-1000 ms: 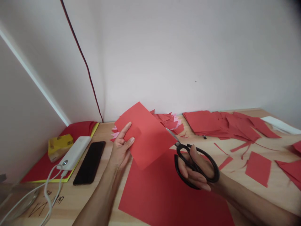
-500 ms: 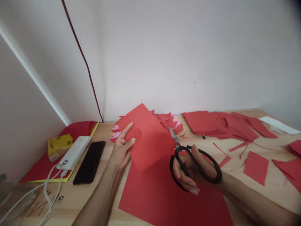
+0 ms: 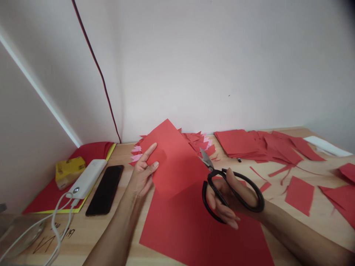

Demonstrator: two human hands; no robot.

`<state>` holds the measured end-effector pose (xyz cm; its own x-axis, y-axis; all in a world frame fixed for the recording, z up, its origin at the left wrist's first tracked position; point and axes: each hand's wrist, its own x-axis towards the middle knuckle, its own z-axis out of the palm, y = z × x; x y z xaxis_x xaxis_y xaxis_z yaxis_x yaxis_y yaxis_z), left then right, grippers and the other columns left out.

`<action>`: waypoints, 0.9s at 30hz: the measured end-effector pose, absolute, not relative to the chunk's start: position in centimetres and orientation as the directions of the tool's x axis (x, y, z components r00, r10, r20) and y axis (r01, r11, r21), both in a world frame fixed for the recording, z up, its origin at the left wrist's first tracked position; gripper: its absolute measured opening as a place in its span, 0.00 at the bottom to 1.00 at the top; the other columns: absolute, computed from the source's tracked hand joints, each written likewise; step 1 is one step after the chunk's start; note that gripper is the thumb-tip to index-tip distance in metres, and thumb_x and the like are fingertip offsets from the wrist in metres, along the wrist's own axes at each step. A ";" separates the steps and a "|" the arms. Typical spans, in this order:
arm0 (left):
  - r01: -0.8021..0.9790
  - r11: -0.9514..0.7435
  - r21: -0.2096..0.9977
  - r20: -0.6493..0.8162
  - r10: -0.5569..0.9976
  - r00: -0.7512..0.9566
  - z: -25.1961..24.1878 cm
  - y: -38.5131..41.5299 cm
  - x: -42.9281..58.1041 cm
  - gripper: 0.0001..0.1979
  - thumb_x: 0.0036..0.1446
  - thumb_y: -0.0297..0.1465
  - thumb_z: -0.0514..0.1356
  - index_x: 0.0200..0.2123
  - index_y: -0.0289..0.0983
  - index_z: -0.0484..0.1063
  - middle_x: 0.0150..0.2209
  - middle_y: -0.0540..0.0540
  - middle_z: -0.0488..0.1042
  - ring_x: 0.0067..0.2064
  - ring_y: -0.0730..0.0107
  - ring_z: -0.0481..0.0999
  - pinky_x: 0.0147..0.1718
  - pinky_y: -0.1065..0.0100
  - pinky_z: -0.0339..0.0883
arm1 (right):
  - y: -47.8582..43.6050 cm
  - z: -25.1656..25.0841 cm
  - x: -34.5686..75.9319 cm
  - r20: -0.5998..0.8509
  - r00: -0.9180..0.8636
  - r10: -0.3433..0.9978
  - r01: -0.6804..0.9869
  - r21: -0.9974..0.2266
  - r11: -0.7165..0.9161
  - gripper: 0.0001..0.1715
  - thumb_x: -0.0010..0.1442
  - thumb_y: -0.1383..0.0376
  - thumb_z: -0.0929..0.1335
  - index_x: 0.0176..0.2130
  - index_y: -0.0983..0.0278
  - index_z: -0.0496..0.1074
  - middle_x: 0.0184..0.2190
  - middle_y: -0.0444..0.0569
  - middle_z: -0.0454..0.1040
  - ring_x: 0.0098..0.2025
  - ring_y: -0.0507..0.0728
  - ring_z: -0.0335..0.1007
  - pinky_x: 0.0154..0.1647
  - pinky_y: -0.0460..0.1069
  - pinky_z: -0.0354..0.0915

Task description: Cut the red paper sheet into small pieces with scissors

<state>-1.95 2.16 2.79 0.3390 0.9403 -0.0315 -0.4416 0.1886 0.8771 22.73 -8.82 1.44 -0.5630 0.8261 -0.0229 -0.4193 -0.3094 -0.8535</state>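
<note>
My left hand (image 3: 144, 170) pinches the left edge of a red paper square (image 3: 174, 162), thumb in front, holding it tilted with a corner up. Black-handled scissors (image 3: 237, 187) sit in my right hand (image 3: 225, 201), fingers and thumb through the loops. Their blades point up and left, beside the right corner of the square; whether they touch it I cannot tell. Under both lies a larger red sheet (image 3: 194, 236) on the wooden table. A pile of cut red and pink paper pieces (image 3: 194, 139) is partly hidden behind the held square.
Stacked red papers (image 3: 235, 143) lie at the back right, with a loose red piece (image 3: 300, 195) and thin scraps nearer. On the left are a black phone (image 3: 104, 190), a white power bank (image 3: 87, 178) with a cable, and a yellow packet (image 3: 70, 170). A wall (image 3: 210, 66) stands behind.
The scissors have shifted slightly right and away from the square's right corner. The square has risen and tilted a little in my left hand.
</note>
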 end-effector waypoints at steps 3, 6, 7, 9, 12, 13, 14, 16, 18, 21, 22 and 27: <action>-0.434 0.192 0.880 -0.035 0.938 0.344 2.7 2.1 -1.9 0.42 0.48 0.28 0.71 0.65 0.47 0.59 0.54 0.40 0.75 0.54 0.57 0.76 0.54 0.61 0.70 | -8.8 1.1 22.6 -0.055 -0.541 0.839 -0.402 -0.859 -0.316 0.48 0.61 0.34 0.51 0.30 0.71 0.73 0.10 0.38 0.58 0.08 0.48 0.56 0.08 0.41 0.45; -0.435 0.183 0.882 -0.022 0.937 0.349 2.6 2.2 -1.9 0.42 0.48 0.28 0.71 0.65 0.46 0.59 0.53 0.39 0.76 0.53 0.58 0.76 0.54 0.61 0.70 | -8.8 1.0 22.4 -0.086 -0.508 0.857 -0.385 -0.867 -0.316 0.47 0.59 0.33 0.54 0.28 0.70 0.73 0.08 0.37 0.56 0.07 0.47 0.55 0.07 0.41 0.45; -0.438 0.178 0.881 -0.017 0.938 0.347 2.6 2.3 -1.9 0.42 0.48 0.27 0.71 0.65 0.46 0.59 0.53 0.39 0.77 0.53 0.58 0.76 0.54 0.62 0.70 | -8.8 1.0 22.3 -0.089 -0.502 0.860 -0.389 -0.865 -0.317 0.46 0.58 0.33 0.55 0.27 0.70 0.73 0.07 0.37 0.55 0.07 0.47 0.55 0.06 0.40 0.45; -0.445 0.170 0.879 -0.010 0.940 0.340 2.6 2.3 -1.9 0.43 0.48 0.27 0.71 0.66 0.45 0.58 0.52 0.39 0.77 0.54 0.58 0.76 0.54 0.62 0.69 | -8.8 1.2 22.1 -0.085 -0.493 0.866 -0.411 -0.854 -0.318 0.46 0.57 0.33 0.56 0.26 0.70 0.73 0.07 0.36 0.54 0.07 0.47 0.54 0.06 0.40 0.45; -0.448 0.167 0.878 -0.005 0.940 0.341 2.7 2.3 -1.8 0.45 0.48 0.27 0.71 0.66 0.44 0.56 0.50 0.39 0.78 0.54 0.58 0.76 0.54 0.62 0.69 | -8.6 1.3 21.8 -0.091 -0.475 0.875 -0.435 -0.840 -0.324 0.45 0.56 0.33 0.58 0.25 0.70 0.73 0.06 0.35 0.53 0.06 0.46 0.52 0.05 0.39 0.43; -0.447 0.170 0.878 -0.007 0.939 0.344 2.7 2.3 -1.8 0.45 0.48 0.27 0.71 0.67 0.44 0.55 0.49 0.39 0.79 0.54 0.58 0.76 0.54 0.62 0.69 | -8.6 1.2 21.8 -0.096 -0.471 0.877 -0.439 -0.837 -0.327 0.45 0.56 0.33 0.58 0.24 0.70 0.73 0.06 0.35 0.52 0.06 0.45 0.52 0.05 0.39 0.42; -0.447 0.174 0.877 -0.008 0.937 0.349 2.7 2.3 -1.8 0.45 0.48 0.26 0.71 0.67 0.44 0.55 0.49 0.39 0.79 0.54 0.58 0.76 0.54 0.62 0.69 | -8.5 1.1 21.8 -0.100 -0.473 0.876 -0.443 -0.832 -0.334 0.44 0.56 0.33 0.58 0.24 0.70 0.73 0.06 0.35 0.52 0.06 0.45 0.51 0.05 0.39 0.41; -0.447 0.179 0.877 -0.009 0.934 0.358 2.7 2.3 -1.9 0.46 0.48 0.27 0.71 0.67 0.43 0.54 0.49 0.39 0.79 0.54 0.58 0.76 0.55 0.62 0.69 | -8.5 0.8 21.9 -0.095 -0.482 0.871 -0.456 -0.821 -0.342 0.44 0.57 0.34 0.59 0.24 0.70 0.73 0.06 0.34 0.52 0.06 0.45 0.50 0.05 0.39 0.41; -0.444 0.174 0.879 -0.006 0.935 0.355 2.6 2.3 -2.0 0.46 0.49 0.27 0.70 0.67 0.43 0.53 0.50 0.39 0.78 0.53 0.58 0.77 0.54 0.62 0.69 | -8.4 0.5 22.0 -0.083 -0.491 0.867 -0.461 -0.820 -0.339 0.44 0.58 0.34 0.58 0.25 0.70 0.73 0.06 0.35 0.52 0.06 0.45 0.50 0.05 0.39 0.42; -0.433 0.156 0.888 -0.001 0.941 0.338 2.6 2.4 -2.1 0.45 0.49 0.27 0.70 0.67 0.44 0.54 0.50 0.39 0.78 0.53 0.59 0.77 0.54 0.62 0.70 | -8.4 0.3 22.2 -0.056 -0.507 0.860 -0.447 -0.836 -0.318 0.45 0.59 0.34 0.56 0.26 0.70 0.73 0.07 0.35 0.53 0.07 0.46 0.51 0.07 0.40 0.45; -0.429 0.156 0.890 -0.001 0.941 0.339 2.6 2.4 -2.1 0.45 0.49 0.27 0.70 0.67 0.44 0.54 0.51 0.39 0.78 0.53 0.58 0.77 0.54 0.62 0.70 | -8.5 0.3 22.2 -0.044 -0.519 0.854 -0.440 -0.842 -0.311 0.46 0.59 0.33 0.55 0.28 0.70 0.73 0.08 0.36 0.55 0.07 0.46 0.53 0.08 0.40 0.47; -0.407 0.173 0.897 -0.010 0.928 0.373 2.9 2.2 -1.8 0.45 0.47 0.28 0.71 0.66 0.44 0.57 0.53 0.39 0.76 0.54 0.56 0.76 0.56 0.60 0.68 | -8.5 0.8 22.2 0.018 -0.562 0.827 -0.434 -0.857 -0.276 0.48 0.58 0.32 0.50 0.33 0.69 0.72 0.13 0.39 0.60 0.13 0.49 0.60 0.13 0.43 0.51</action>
<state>-1.84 2.17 2.86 0.3728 0.9279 -0.0099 -0.4073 0.1732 0.8967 22.23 -8.51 0.80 -0.5618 0.8271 0.0178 -0.4340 -0.2763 -0.8575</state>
